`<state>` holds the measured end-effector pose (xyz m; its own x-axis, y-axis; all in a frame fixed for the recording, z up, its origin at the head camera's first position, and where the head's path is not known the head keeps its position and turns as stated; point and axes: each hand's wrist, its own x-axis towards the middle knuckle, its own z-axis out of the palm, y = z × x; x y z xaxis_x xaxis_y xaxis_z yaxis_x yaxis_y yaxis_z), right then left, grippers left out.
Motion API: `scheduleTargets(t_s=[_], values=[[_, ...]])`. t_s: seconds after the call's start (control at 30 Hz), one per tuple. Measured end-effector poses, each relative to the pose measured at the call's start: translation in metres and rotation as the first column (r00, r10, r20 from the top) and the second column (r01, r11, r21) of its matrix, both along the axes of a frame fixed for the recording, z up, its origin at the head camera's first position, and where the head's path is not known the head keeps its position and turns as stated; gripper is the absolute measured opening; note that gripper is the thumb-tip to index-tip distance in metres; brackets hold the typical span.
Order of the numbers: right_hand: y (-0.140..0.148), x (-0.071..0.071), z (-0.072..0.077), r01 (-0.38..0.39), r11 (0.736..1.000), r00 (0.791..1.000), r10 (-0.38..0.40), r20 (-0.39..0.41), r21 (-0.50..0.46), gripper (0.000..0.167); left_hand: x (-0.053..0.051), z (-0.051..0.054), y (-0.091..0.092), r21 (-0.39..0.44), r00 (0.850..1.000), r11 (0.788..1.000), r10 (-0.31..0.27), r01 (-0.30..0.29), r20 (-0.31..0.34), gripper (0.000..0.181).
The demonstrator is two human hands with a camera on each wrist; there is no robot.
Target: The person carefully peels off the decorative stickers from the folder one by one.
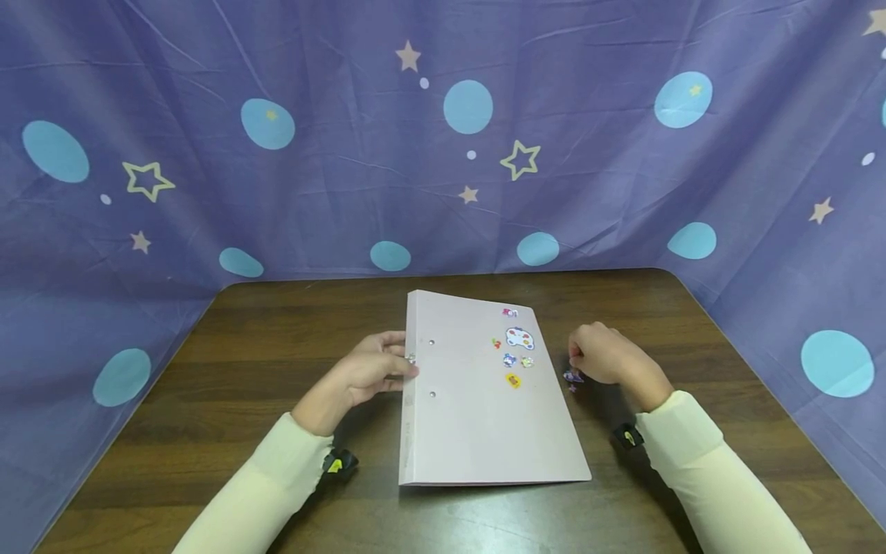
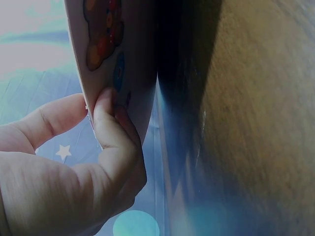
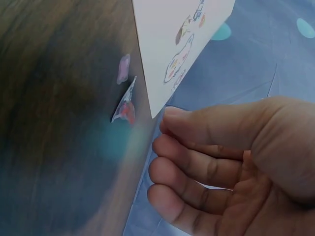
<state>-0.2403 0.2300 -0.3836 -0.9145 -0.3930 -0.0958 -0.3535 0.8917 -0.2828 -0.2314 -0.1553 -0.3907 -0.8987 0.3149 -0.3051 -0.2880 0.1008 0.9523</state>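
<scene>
A pale pink ring binder lies on the table, its spine side toward my left hand. That hand pinches the binder at its spine, thumb on one side and fingers on the other. In the left wrist view a brown bear sticker shows on the face beside the fingers. Several small stickers, among them a white cartoon one, dot the cover. Right of the binder my right hand hovers over loose stickers. Its fingers are curled, thumb against the index finger; nothing shows between them.
The brown wooden table stretches around the binder. A purple curtain with stars and blue ovals hangs behind and beside it. Black wrist devices sit under the cream sleeves.
</scene>
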Motion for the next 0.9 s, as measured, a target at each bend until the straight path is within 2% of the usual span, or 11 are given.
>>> scheduleTargets(t_s=[0.17,0.33,0.57,0.73,0.9], values=[[-0.001,0.0,0.001,-0.009,1.0,0.999,0.009,-0.038,-0.001,0.022,0.0,0.003,0.002,-0.006,1.0,1.0,-0.004,0.004,0.0,0.08],[-0.008,0.0,0.0,-0.035,0.999,0.996,0.033,-0.084,-0.019,0.018,0.0,0.002,0.002,-0.002,1.0,1.0,-0.002,0.002,-0.001,0.08],[-0.025,0.0,0.0,-0.042,0.997,0.997,0.038,-0.06,-0.068,0.014,0.002,0.002,0.002,0.006,1.0,1.0,-0.011,0.011,-0.003,0.079],[-0.036,-0.005,-0.003,-0.107,0.991,0.991,0.101,-0.083,-0.08,0.02,0.002,0.002,0.001,0.009,1.0,1.0,-0.003,0.003,0.0,0.079],[-0.045,-0.012,-0.009,-0.18,0.982,0.982,0.175,-0.066,-0.065,0.007,0.001,0.003,-0.001,0.013,1.0,1.0,-0.001,0.001,-0.001,0.079]])
